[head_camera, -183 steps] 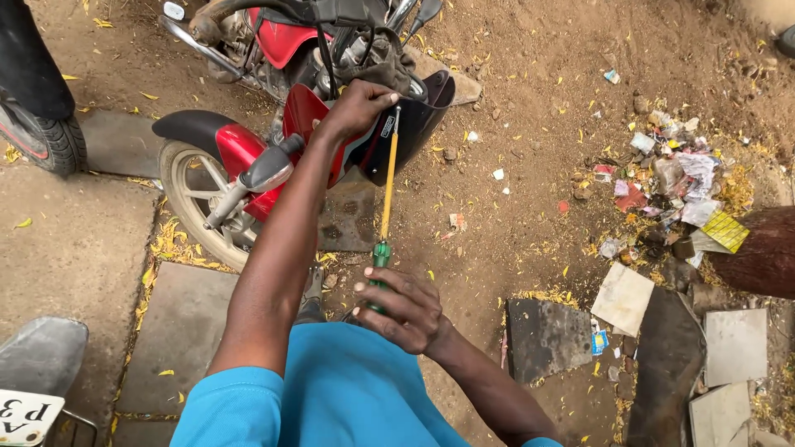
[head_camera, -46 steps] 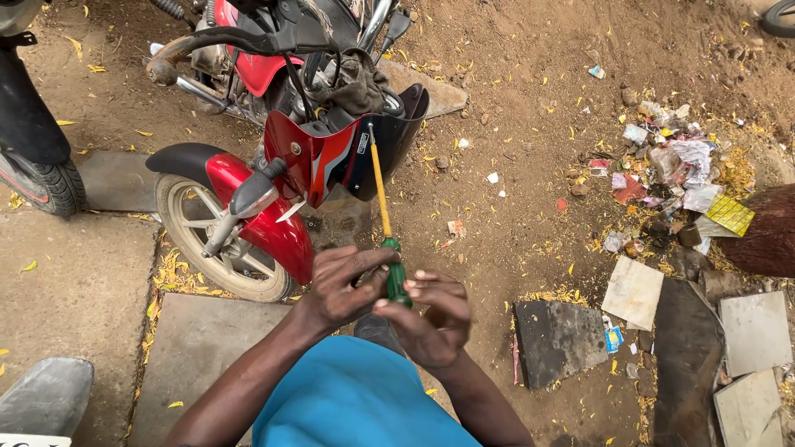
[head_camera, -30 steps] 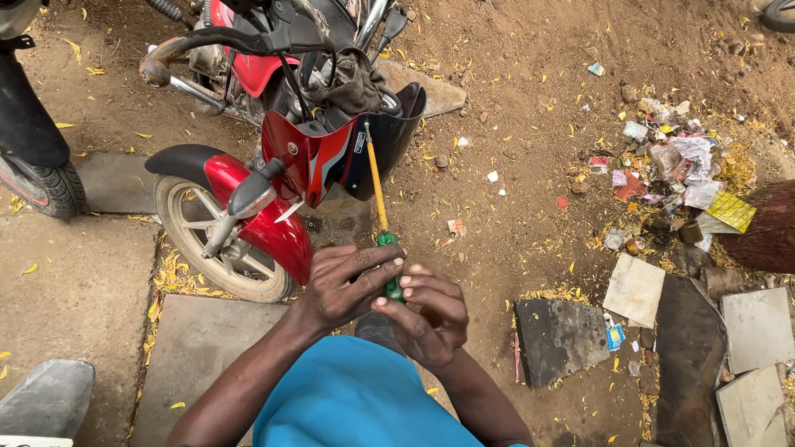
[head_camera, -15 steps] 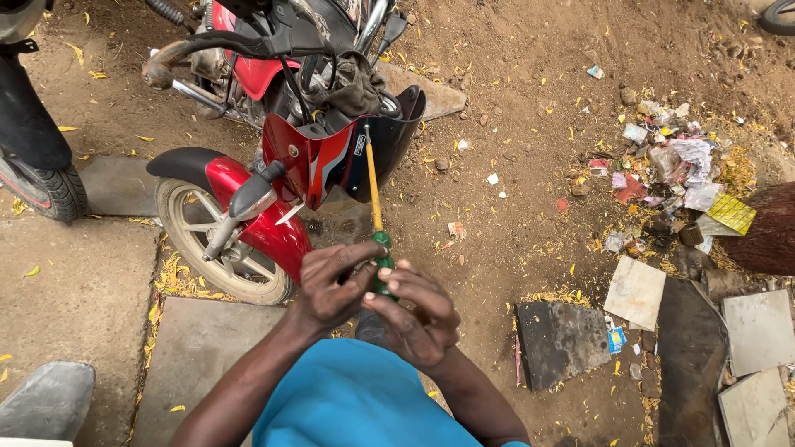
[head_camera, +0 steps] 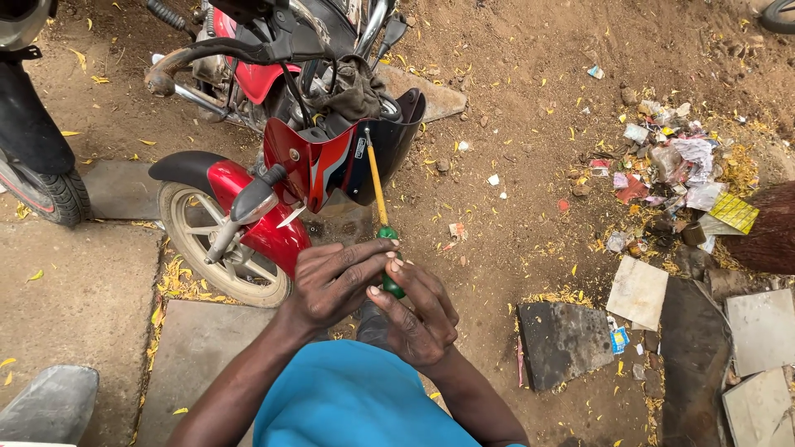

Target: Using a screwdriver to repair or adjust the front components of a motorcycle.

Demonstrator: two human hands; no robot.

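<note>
Long yellow-shafted, green-handled screwdriver (head_camera: 379,199) slants up into the red headlight cowl (head_camera: 319,161).

Dirt ground (head_camera: 530,99), red motorcycle (head_camera: 273,174), litter pile (head_camera: 671,174), stone slabs (head_camera: 563,343)

Motorcycle (head_camera: 281,165) left, litter pile (head_camera: 671,174) right — slabs (head_camera: 638,290) (perhaps tiles) nearer.

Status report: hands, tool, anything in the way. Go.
Left hand and right hand both shut on screwdriver handle. Shaft tip at red motorcycle headlight cowl. Nothing blocking.
</note>
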